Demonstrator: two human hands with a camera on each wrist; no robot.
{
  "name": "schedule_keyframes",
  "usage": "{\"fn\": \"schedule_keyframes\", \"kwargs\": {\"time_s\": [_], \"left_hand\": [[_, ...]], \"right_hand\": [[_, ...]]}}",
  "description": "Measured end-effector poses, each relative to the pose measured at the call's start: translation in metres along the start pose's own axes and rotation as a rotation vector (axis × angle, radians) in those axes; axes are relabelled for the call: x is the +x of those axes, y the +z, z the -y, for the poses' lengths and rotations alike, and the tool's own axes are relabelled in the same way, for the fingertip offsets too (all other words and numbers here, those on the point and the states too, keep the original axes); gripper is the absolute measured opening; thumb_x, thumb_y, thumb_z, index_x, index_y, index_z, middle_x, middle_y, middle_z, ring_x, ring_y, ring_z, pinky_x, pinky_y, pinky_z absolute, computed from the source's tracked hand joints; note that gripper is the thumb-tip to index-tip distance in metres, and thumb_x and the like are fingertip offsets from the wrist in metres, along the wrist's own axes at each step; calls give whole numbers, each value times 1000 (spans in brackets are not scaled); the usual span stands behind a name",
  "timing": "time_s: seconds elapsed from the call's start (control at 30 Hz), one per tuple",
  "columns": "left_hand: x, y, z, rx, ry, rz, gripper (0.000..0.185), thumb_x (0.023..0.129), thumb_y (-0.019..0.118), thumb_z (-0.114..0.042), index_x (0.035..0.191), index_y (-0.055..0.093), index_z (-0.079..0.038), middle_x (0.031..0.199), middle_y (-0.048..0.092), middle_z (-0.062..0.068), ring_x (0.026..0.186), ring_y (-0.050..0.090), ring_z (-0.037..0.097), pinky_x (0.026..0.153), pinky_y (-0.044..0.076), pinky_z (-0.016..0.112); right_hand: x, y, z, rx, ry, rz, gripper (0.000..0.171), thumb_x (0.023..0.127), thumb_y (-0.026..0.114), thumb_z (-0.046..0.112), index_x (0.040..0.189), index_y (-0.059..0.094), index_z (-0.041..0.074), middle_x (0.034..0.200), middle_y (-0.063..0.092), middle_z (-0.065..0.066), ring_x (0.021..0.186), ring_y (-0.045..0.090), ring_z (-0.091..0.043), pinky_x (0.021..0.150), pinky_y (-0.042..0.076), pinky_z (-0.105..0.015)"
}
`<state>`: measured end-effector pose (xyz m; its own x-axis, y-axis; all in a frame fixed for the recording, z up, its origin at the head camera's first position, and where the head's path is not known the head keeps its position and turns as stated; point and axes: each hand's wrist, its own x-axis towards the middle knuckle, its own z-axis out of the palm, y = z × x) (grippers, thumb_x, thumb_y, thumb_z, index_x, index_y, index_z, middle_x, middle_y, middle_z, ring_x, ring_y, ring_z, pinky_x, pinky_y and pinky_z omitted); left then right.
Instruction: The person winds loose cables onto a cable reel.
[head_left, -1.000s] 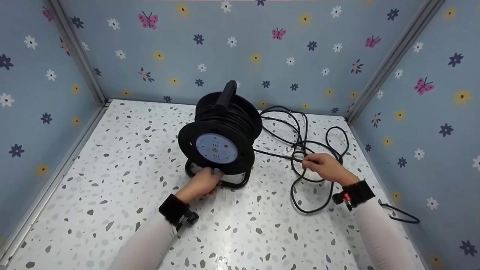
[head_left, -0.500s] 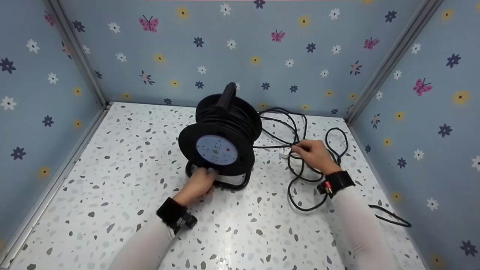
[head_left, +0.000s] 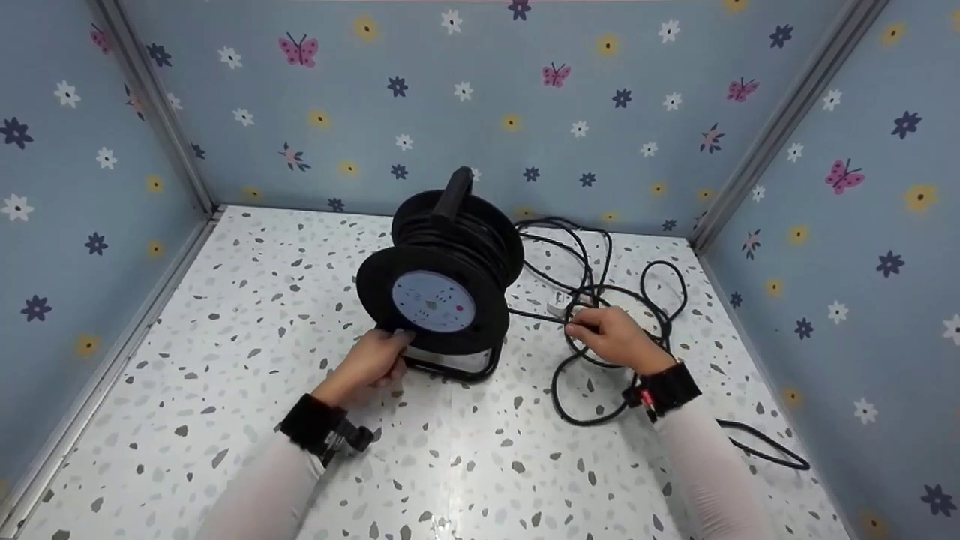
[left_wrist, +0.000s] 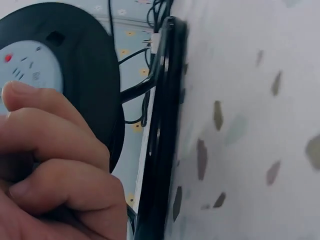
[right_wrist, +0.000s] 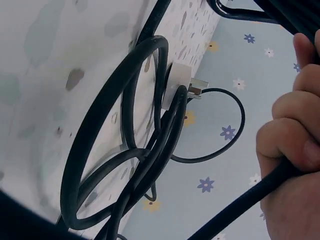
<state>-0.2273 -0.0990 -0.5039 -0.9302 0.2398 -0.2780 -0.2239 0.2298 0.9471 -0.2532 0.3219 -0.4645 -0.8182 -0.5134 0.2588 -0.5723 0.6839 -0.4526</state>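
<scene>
Hands have shifted: the left hand now grips the front rim of the cable reel further left, while the right hand, clenched round the loose black cable, sits nearer the reel. Reel stands mid-desk; its blue faceplate markings are unreadable.

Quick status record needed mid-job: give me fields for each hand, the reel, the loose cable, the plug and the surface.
left hand: grips the lower front rim of the reel
right hand: fingers curled round the loose cable
reel: black plastic cable reel with pale blue socket face, upright on its black tube stand, handle on top
loose cable: black cord in tangled loops right of the reel
plug: white plug lying among the loops
surface: white speckled tabletop, blue flowered walls
</scene>
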Motion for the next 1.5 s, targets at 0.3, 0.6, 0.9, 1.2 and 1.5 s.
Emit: {"fn": "schedule_keyframes", "kwargs": {"time_s": [0.3, 0.6, 0.9, 1.2, 1.5], "left_hand": [[-11, -35, -24, -353, -22, 63, 40, 84, 54, -40, 77, 46, -2, 44, 38, 0, 30, 25, 9, 28, 19, 26], [-21, -49, -72, -500, 143, 84, 36, 88, 52, -34, 75, 40, -2, 42, 35, 1, 28, 24, 8, 27, 13, 28], [-32, -26, -104, -443, 280, 75, 42, 87, 52, -38, 76, 40, 0, 40, 36, 5, 26, 24, 12, 26, 14, 33], [-40, 8, -115, -395, 340, 121, 43, 86, 53, -41, 73, 44, -1, 39, 37, 9, 27, 22, 17, 27, 14, 35], [-45, 35, -123, -602, 331, 301, 36, 90, 48, -35, 73, 41, -4, 38, 34, 5, 27, 23, 13, 29, 12, 33]], "right_hand": [[-6, 14, -6, -13, 161, -3, 21, 88, 51, 38, 77, 55, 21, 59, 46, 6, 48, 42, -11, 44, 36, -28], [-5, 31, -7, -110, 285, -40, 19, 86, 50, 44, 74, 50, 29, 59, 48, 7, 50, 46, -13, 46, 38, -31], [2, 52, 1, -26, 258, -39, 14, 88, 53, 30, 95, 60, 20, 83, 55, 12, 71, 52, -6, 62, 45, -28], [-1, 57, 0, -97, 249, 4, 11, 87, 54, 30, 87, 62, 22, 77, 55, 11, 71, 52, -8, 64, 44, -31], [3, 56, 0, -71, 218, 17, 10, 89, 52, 30, 87, 59, 24, 73, 55, 10, 65, 52, -9, 59, 43, -30]]}}
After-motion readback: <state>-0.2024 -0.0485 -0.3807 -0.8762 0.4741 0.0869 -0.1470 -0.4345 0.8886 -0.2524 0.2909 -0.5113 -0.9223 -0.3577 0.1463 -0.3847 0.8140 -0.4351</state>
